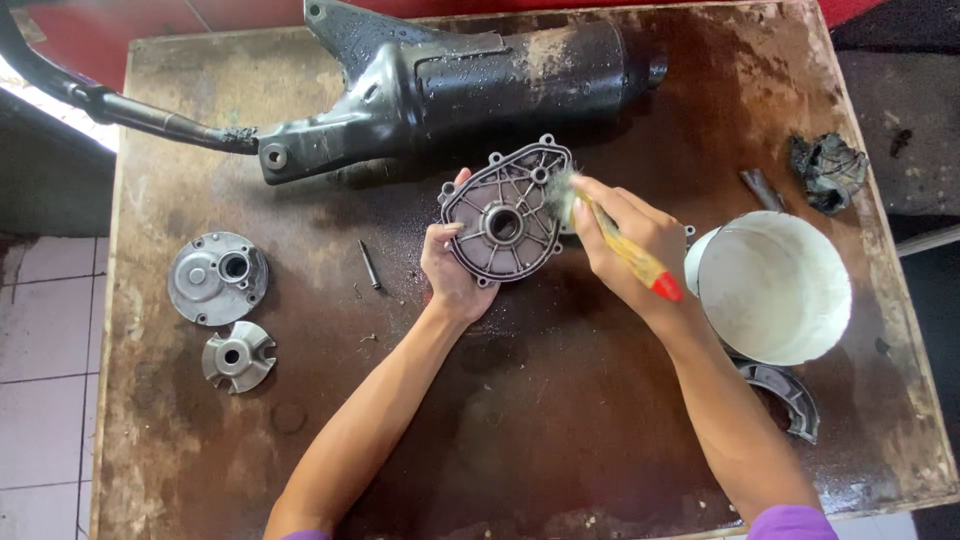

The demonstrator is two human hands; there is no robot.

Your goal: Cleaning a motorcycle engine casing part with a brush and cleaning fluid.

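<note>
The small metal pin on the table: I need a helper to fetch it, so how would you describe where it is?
On the wooden table, look just below the big black exhaust and left of the left hand holding the ribbed cover. The pin lies there alone. Unlike the two round grey parts farther left, it is a thin dark rod.
</note>
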